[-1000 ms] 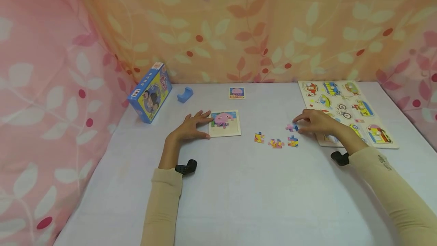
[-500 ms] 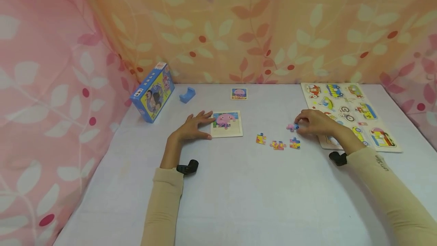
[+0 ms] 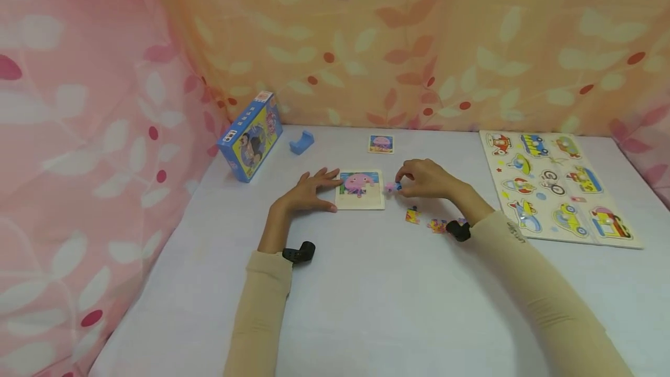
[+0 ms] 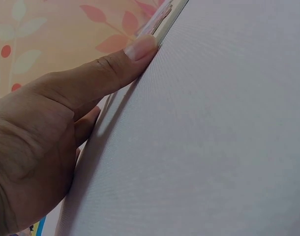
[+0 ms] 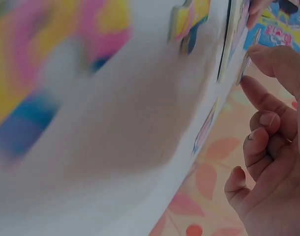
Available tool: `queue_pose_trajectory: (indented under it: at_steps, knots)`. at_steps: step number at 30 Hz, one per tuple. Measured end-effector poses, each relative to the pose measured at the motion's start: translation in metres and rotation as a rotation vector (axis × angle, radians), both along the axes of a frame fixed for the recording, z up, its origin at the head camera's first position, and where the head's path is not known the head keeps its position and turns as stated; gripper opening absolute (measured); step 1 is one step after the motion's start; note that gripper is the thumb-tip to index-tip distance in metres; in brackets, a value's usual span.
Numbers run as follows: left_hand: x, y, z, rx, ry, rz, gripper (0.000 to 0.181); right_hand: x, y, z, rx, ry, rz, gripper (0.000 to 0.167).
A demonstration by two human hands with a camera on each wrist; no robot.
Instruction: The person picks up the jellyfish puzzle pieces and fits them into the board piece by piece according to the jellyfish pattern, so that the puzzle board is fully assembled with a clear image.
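Note:
My right hand [image 3: 431,180] pinches a pink-and-blue jigsaw piece [image 3: 391,187] between thumb and index finger, just right of a square puzzle tray [image 3: 361,203]. In the right wrist view this piece [image 5: 244,68] is seen edge-on, with the other fingers loosely bent. Part of a pink octopus picture [image 3: 359,183] fills the tray's upper area; bare wood shows below. With fairly straight, spread fingers, my left hand [image 3: 309,194] rests against the tray's left edge. Its thumb [image 4: 140,48] touches that edge in the left wrist view. Loose jigsaw pieces [image 3: 412,215] lie below my right hand, one partly hidden by the wrist camera.
A small octopus picture card [image 3: 381,144] lies behind the tray. At the back left stand a blue puzzle box [image 3: 251,138] and a blue plastic holder [image 3: 302,142]. A wooden vehicle puzzle board [image 3: 549,176] lies on the right. Patterned cloth [image 3: 408,45] hangs behind the table.
My right hand has carried the pink-and-blue jigsaw piece leftward from beside the vehicle board to the tray's right edge. My left hand stays at the tray. The head view has shifted slightly.

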State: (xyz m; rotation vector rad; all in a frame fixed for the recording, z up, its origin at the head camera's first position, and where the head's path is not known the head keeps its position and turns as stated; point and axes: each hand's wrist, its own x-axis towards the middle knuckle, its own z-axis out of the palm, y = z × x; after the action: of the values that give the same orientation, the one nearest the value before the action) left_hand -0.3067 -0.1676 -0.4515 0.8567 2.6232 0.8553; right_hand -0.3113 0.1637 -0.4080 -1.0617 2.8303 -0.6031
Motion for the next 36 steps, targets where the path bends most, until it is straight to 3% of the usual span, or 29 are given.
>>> queue_pose_trajectory:
  at_steps: [7,15,19,23,27,36]
  knots:
    - [0.0,0.005,-0.001,-0.013,0.006,0.006,0.074,-0.008,-0.036,-0.011,0.065,0.002,-0.009,0.025]
    - [0.006,0.006,0.001,-0.023,-0.037,0.013,0.074,-0.002,-0.049,-0.019,0.091,0.012,-0.047,0.03]
    - [0.007,0.005,0.001,-0.028,-0.034,0.02,0.073,-0.004,-0.048,-0.02,0.018,-0.001,0.012,0.029]
    - [0.005,0.005,0.0,-0.032,-0.023,0.021,0.073,-0.009,-0.047,-0.02,-0.059,-0.065,0.098,0.03]
    - [0.004,0.004,0.0,-0.023,-0.027,0.027,0.073,-0.012,-0.046,-0.018,-0.033,-0.097,0.111,0.031]
    - [0.002,0.004,0.001,-0.018,-0.03,0.039,0.072,-0.022,-0.051,-0.012,0.075,-0.106,0.006,0.033]
